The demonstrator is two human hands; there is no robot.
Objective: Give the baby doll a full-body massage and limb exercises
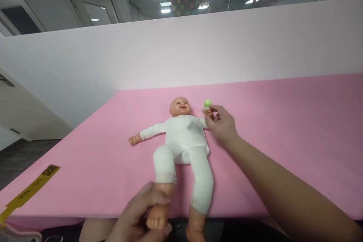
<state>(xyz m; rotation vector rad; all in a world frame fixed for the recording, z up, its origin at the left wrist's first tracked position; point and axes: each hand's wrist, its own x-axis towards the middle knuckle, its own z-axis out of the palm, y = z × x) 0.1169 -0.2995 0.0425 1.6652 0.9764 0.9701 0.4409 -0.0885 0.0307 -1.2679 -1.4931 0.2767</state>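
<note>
A baby doll (181, 140) in a white suit lies on its back on the pink table (283, 128), head away from me, legs hanging over the near edge. My left hand (141, 215) is wrapped round the doll's foot at the table's front edge. My right hand (221, 123) reaches out beside the doll's shoulder, fingers pinched on the doll's hand. A small green pacifier-like object (207, 103) sits just above those fingers, next to the doll's head; whether the fingers touch it I cannot tell.
A pale pink wall (198, 53) stands behind the table. A yellow printed strip (31, 191) lies at the table's front left corner. The table's left edge drops to a dark floor (25, 159).
</note>
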